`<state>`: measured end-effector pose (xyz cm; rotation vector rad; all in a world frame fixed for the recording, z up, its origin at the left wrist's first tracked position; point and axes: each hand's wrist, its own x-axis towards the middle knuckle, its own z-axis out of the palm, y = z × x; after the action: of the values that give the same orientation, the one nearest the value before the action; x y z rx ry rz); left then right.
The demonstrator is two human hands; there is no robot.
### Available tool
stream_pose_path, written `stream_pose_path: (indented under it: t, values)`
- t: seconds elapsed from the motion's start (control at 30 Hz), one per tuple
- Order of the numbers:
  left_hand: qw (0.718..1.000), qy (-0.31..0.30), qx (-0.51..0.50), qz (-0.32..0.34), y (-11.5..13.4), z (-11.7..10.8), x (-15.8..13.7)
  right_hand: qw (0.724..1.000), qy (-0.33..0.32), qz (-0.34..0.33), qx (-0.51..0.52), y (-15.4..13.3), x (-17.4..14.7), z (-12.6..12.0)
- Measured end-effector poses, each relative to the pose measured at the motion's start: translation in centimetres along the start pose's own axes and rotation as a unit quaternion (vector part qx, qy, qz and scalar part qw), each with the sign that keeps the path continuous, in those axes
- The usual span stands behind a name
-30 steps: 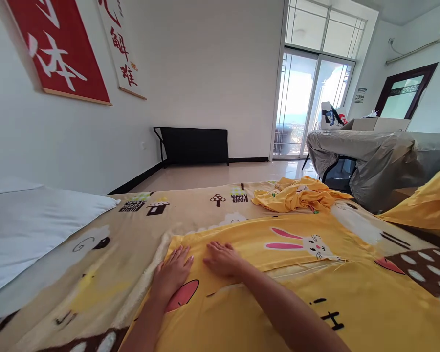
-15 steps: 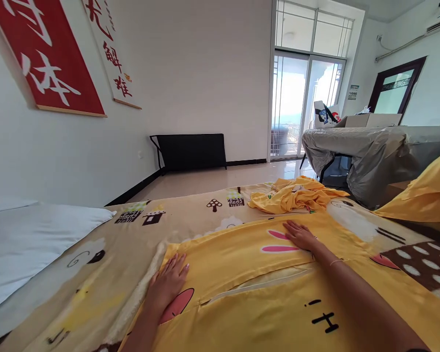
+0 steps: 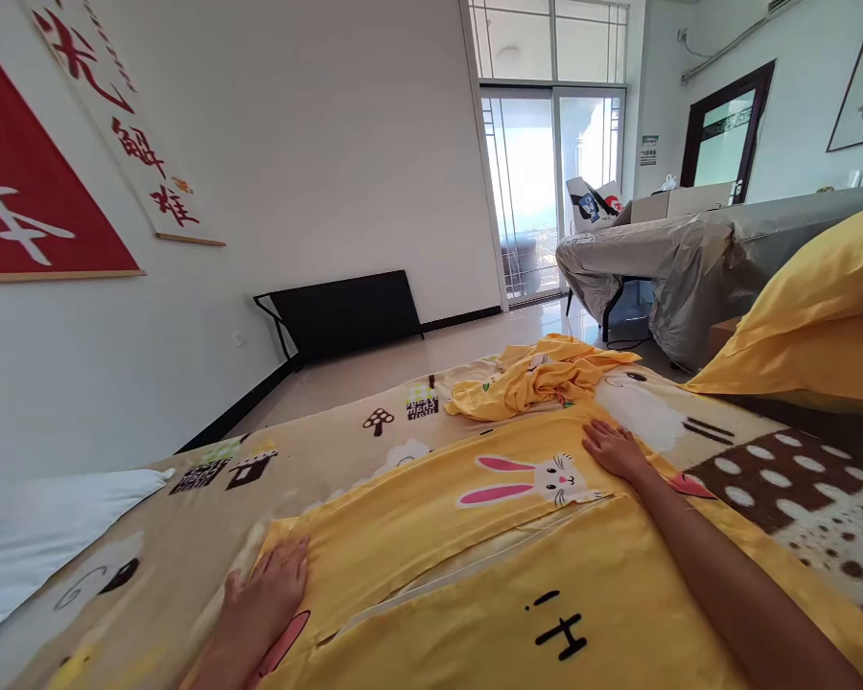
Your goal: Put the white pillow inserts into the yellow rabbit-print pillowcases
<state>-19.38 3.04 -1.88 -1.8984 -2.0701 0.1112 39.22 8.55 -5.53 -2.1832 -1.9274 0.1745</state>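
A yellow fabric cover (image 3: 395,537) with a rabbit print and "Hi" lettering lies spread on the bed; a long slit with a pale zip-like edge runs across it. My left hand (image 3: 269,585) rests flat on its left end, fingers stretched out. Near the right end, just beyond the rabbit's face, my right hand (image 3: 614,448) lies palm down, fingers out. Neither hand grips anything. Beyond the cover sits a crumpled yellow cloth (image 3: 532,383) with a similar print.
A patterned beige blanket (image 3: 345,450) covers the bed. A white pillow (image 3: 50,513) lies at left, a plump yellow pillow (image 3: 827,316) at right. Past the bed stand a folded black frame (image 3: 352,311) against the wall and a plastic-covered table (image 3: 633,244) bearing boxes.
My right hand has slid right across the cover, uncovering the rabbit's face. My left hand stays on the left end. The camera view has turned right and tilted.
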Motion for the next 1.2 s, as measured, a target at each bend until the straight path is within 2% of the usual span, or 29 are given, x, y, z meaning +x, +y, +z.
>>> stream_pose_path:
  t: [0.1, 0.17, 0.2, 0.3, 0.37, 0.47, 0.63, 0.77, 0.87, 0.97, 1.03, 1.1, 1.13, 1.2]
  values:
    - [0.997, -0.01, 0.053, 0.052, 4.8, -4.2, 0.0, 1.0, 0.007, -0.001, 0.01, 0.1, 0.1, -0.2]
    - [0.995, -0.045, 0.0, 0.086, 9.4, -6.8, -0.1, 1.0, 0.009, -0.002, 0.018, 0.2, 0.0, -0.4]
    - [0.991, -0.042, -0.029, 0.12, 11.8, -7.8, -0.2, 1.0, 0.011, -0.004, 0.022, 0.3, 0.0, -0.4]
    - [0.971, -0.051, -0.097, 0.213, 17.6, -9.3, -0.9, 0.999, 0.018, -0.014, 0.036, 0.6, 0.0, -0.6]
    - [0.953, -0.09, -0.136, 0.254, 19.1, -9.0, -1.6, 0.998, 0.027, -0.02, 0.046, 0.8, -0.1, -0.8]
    - [0.944, -0.121, -0.177, 0.252, 17.8, -7.4, -2.5, 0.997, 0.048, -0.022, 0.061, 1.0, -0.1, -0.8]
    - [0.953, -0.077, -0.202, 0.213, 13.3, -4.7, -3.4, 0.994, 0.086, -0.022, 0.07, 0.7, -0.7, -0.9]
    - [0.949, -0.058, -0.226, 0.211, 12.5, -3.9, -3.9, 0.989, 0.132, -0.02, 0.058, 0.1, -2.3, -1.8]
    - [0.946, -0.062, -0.239, 0.212, 12.6, -4.3, -4.3, 0.98, 0.195, -0.029, 0.037, -2.0, -3.8, -2.7]
    - [0.942, -0.071, -0.249, 0.214, 12.5, -4.8, -4.5, 0.968, 0.222, -0.109, 0.033, -6.9, -5.6, -3.1]
    - [0.942, -0.075, -0.25, 0.212, 12.5, -4.9, -4.5, 0.959, 0.202, -0.196, 0.034, -11.4, -7.1, -2.9]
    - [0.942, -0.075, -0.252, 0.21, 12.4, -4.9, -4.5, 0.94, 0.156, -0.303, 0.032, -16.1, -9.1, -2.5]
    - [0.941, -0.073, -0.254, 0.211, 12.4, -4.8, -4.5, 0.919, 0.117, -0.376, 0.029, -18.2, -10.1, -2.3]
    - [0.939, -0.068, -0.258, 0.215, 12.3, -4.8, -4.6, 0.886, 0.042, -0.46, 0.04, -21.2, -12.0, -1.9]
